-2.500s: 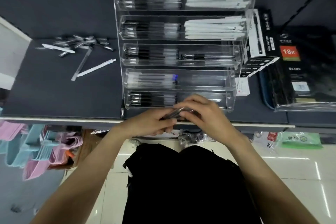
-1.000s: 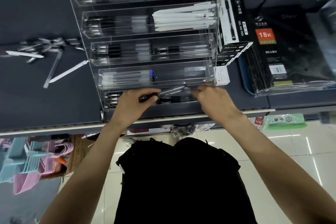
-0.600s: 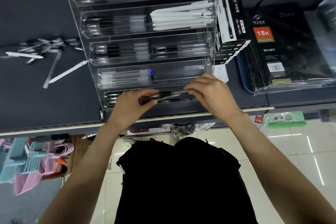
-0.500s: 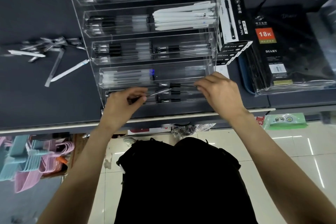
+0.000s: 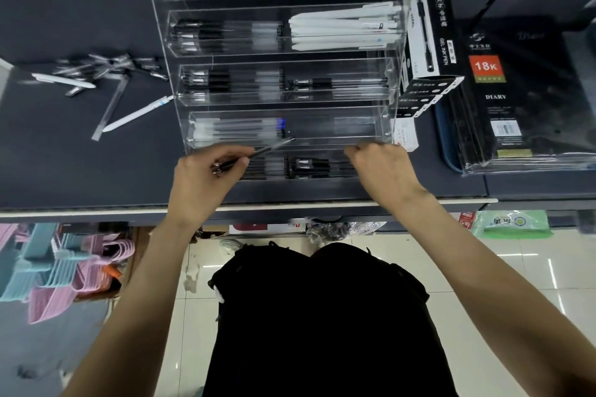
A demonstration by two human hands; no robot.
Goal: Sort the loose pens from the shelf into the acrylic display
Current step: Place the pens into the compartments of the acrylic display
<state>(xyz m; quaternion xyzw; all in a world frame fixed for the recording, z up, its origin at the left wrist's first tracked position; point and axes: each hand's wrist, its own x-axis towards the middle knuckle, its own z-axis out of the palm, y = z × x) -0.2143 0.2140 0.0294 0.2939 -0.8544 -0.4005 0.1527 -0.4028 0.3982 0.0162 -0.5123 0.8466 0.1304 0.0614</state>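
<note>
The clear acrylic display [image 5: 394, 42] stands on the dark shelf [image 5: 80, 167] with several tiers of black, clear and white pens. My left hand [image 5: 203, 184] pinches a dark pen [image 5: 258, 153] that slants up to the right over the front of the lowest tier. My right hand [image 5: 383, 174] curls its fingers round the right ends of black pens [image 5: 309, 166] lying in the lowest tier's right compartment. Left of the display lie loose pens [image 5: 109, 63], two white pens [image 5: 64, 80] [image 5: 138, 113] and a clear strip [image 5: 109, 109].
A gel ink pen box [image 5: 429, 35] and a small white box [image 5: 404, 138] touch the display's right side. Wrapped diary packs [image 5: 516, 100] lie further right. Below the shelf edge are pink and blue hangers [image 5: 64, 267] and a green packet [image 5: 509, 222].
Both hands carried a bundle of pens up to the lowest tier. They then parted: the right hand lowered black pens into the right compartment, and the left drew back left with one pen.
</note>
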